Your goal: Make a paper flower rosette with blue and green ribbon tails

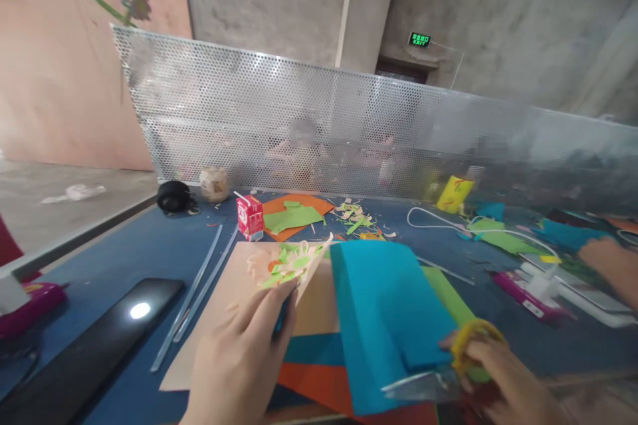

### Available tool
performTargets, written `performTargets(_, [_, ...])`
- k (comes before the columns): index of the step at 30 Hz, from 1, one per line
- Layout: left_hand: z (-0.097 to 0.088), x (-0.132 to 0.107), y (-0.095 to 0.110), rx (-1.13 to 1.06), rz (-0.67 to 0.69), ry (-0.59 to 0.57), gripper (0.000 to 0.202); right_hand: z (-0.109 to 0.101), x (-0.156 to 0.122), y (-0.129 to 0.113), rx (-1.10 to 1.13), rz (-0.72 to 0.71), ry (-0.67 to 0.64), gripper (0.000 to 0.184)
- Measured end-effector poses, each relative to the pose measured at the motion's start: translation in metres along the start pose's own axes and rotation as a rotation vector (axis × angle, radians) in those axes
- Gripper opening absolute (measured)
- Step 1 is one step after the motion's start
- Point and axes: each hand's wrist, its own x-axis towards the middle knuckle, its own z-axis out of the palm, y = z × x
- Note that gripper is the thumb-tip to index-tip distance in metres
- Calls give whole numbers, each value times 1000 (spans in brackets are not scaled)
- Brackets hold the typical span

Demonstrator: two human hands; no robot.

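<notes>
Right hand (pixel 498 378): grip closed through the yellow loops of the scissors (pixel 466 345), blades at the near edge of the teal paper sheet (pixel 383 319). Left hand (pixel 239 358): grip pinched on the sheet's left edge, probably to hold it taut. The sheet is lifted off the blue surface (pixel 124 259). Its long axis runs away from the person and its far end points at the perforated screen (pixel 299 113).

Soft, even light; wide-angle view bowing at the edges.
A white glare spot is sitting on the black slab (pixel 140 310) near left. The exit sign (pixel 419 39) is glowing green far back. The right hand (pixel 503 372) and right tabletop (pixel 573 342) are smearing into blur. Shadows are falling faint.
</notes>
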Motion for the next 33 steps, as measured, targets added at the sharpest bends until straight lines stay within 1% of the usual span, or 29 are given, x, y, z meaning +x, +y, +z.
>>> performTargets(1, [-1,1,-1,15,-5,0,17,7,3,-2,-43,-41,-43,30])
performTargets(2, [-2,2,-2,27,-12,0,18,15,5,-5,-87,-117,-39,26])
performTargets(3, [-3,3,-3,39,-23,3,18,22,6,-7,-98,-149,-90,26])
performTargets(5, [-6,5,-5,75,-56,20,18,35,10,-14,-90,-208,-197,36])
performTargets(7, [-6,7,-5,82,-56,31,19,47,17,-25,-33,-214,-235,37])
performTargets(9, [-4,9,-4,30,4,20,19,55,24,-35,43,-132,-251,33])
performTargets(11, [0,7,-1,-76,86,-28,16,58,29,-42,147,-31,-296,30])
performTargets(13, [8,2,2,-202,149,-123,13,55,29,-44,293,71,-340,28])
performTargets(15, [16,-6,7,-303,195,-260,16,49,23,-40,455,210,-363,31])
performTargets(16, [20,-11,10,-319,192,-308,16,45,20,-36,524,293,-325,32])
performTargets(17, [24,-16,13,-333,231,-357,18,42,17,-32,576,381,-324,33])
performTargets(18, [28,-21,16,-336,275,-376,19,40,16,-27,602,462,-299,29])
performTargets(20, [34,-30,25,-323,385,-411,17,36,20,-19,608,550,-279,18])
performTargets(21, [37,-33,29,-304,453,-424,15,36,26,-15,588,544,-265,14])
performTargets(22, [39,-36,33,-280,518,-437,14,35,34,-12,582,509,-283,15])
performTargets(23, [42,-38,37,-251,580,-447,14,36,43,-9,583,499,-206,16])
performTargets(24, [44,-39,40,-225,637,-456,14,37,53,-7,581,491,-228,18])
performTargets(25, [46,-39,43,-203,683,-462,13,40,62,-5,564,507,-302,17])
performTargets(26, [48,-38,45,-187,719,-461,12,43,71,-4,570,532,-329,16])
performTargets(27, [50,-38,47,-178,747,-457,11,46,79,-3,601,559,-338,17])
performTargets(28, [52,-37,49,-171,764,-448,10,51,86,-2,636,583,-375,18])
performTargets(29, [53,-35,50,-167,775,-435,9,55,93,0,631,615,-389,19])
performTargets(30, [54,-34,52,-168,784,-426,9,61,100,1,593,632,-418,19])
performTargets(31, [55,-33,53,-172,796,-425,8,66,107,2,494,641,-443,20])
performTargets(32, [55,-32,55,-176,813,-427,8,72,115,3,339,668,-472,22])
performTargets(33, [55,-32,57,-180,830,-438,8,78,124,4,272,677,-487,24])
